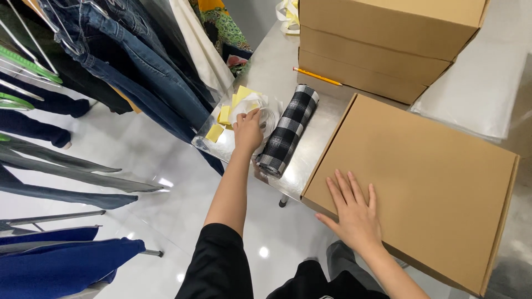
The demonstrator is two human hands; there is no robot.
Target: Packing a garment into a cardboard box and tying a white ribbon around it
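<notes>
Head view: right hand [354, 213] lies flat, fingers spread and released, on the closed brown cardboard box [426, 182] at the metal table's [266, 66] near edge. Farther along, left hand [247, 132] curls its fingers on a white tape roll [265, 113] at the left edge, just beside a rolled black-and-white plaid cloth [288, 130]. Stacked cardboard boxes [382, 44] and a yellow pencil [317, 76] occupy the far end.

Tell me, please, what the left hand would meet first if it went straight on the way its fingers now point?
Probably the yellow paper slips lying past the white tape roll that the left hand already touches on the shiny metal table. Beyond them the way looks free to the table's edge, though depth is unclear.
</notes>
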